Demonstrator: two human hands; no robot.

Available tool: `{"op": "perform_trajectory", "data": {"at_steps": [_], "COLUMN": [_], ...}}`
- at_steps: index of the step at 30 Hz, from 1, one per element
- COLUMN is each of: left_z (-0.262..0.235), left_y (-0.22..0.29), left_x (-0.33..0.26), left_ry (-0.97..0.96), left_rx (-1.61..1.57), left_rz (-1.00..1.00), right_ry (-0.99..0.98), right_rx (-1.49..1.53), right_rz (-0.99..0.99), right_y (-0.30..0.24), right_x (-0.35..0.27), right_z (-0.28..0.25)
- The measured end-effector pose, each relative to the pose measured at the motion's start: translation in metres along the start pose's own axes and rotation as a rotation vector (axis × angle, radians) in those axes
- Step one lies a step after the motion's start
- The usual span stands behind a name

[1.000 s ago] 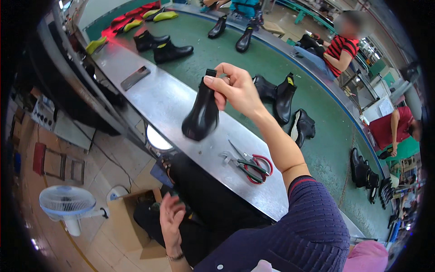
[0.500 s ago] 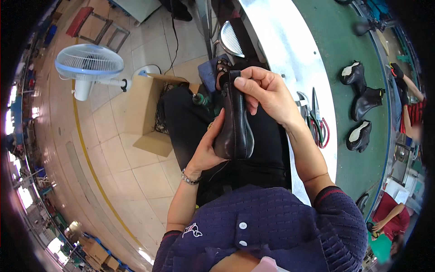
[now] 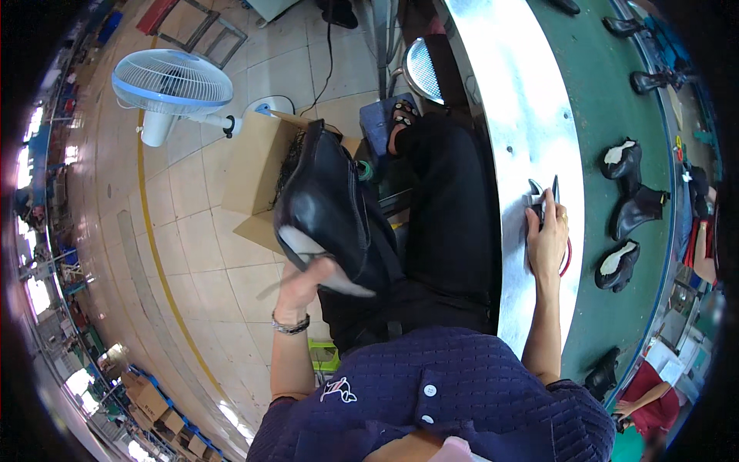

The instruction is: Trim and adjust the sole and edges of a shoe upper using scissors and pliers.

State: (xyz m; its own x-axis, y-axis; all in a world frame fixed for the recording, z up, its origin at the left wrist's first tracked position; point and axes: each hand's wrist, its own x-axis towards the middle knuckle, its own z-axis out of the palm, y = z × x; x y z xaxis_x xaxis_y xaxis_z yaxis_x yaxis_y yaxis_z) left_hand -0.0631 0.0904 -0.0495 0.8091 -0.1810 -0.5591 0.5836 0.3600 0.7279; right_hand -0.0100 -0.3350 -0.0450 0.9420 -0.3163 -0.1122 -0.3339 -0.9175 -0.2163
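Note:
A black leather ankle boot (image 3: 312,202) rests over my left thigh, its toe-to-shaft length pointing up the view. My left hand (image 3: 302,291) is closed on its near end, at the opening, where a pale lining shows; this part is smeared by motion. On the white workbench to the right, my right hand (image 3: 548,237) lies over a group of hand tools, fingers bent round one of them. Metal scissors tips (image 3: 556,185) stick out beyond the fingers, and a red handle (image 3: 568,258) shows beside the palm. Which tool the fingers hold is hidden.
Several black boots (image 3: 639,212) lie on the green belt beyond the workbench (image 3: 512,100). An open cardboard box (image 3: 250,165) stands left of my legs, with a fan (image 3: 173,85) behind it. A round lamp-like fixture (image 3: 423,69) is ahead. A person in red (image 3: 654,396) sits far right.
My right hand has let go of the boot and moved right onto the tools. My left hand has carried the boot left and turned it so its opening faces me. The view has shifted slightly.

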Motion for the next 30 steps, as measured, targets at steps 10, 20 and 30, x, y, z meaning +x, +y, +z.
{"op": "perform_trajectory", "data": {"at_steps": [10,20,30], "left_z": [0.065,0.071,0.094], "left_y": [0.064,0.054,0.064], "left_x": [0.029,0.049,0.079], "left_ry": [0.030,0.108,0.476], "left_rx": [0.055,0.580,0.629], "left_rz": [-0.101,0.371,0.735], "right_ry": [-0.386,-1.167,-1.432], "right_rx": [1.373,1.005,0.935], "right_rz": [0.455,-0.069,-0.100], "right_y": [0.016,-0.137,-0.215], "right_x": [0.030,0.016,0.039], "right_z": [-0.038,-0.093,-0.086]}}
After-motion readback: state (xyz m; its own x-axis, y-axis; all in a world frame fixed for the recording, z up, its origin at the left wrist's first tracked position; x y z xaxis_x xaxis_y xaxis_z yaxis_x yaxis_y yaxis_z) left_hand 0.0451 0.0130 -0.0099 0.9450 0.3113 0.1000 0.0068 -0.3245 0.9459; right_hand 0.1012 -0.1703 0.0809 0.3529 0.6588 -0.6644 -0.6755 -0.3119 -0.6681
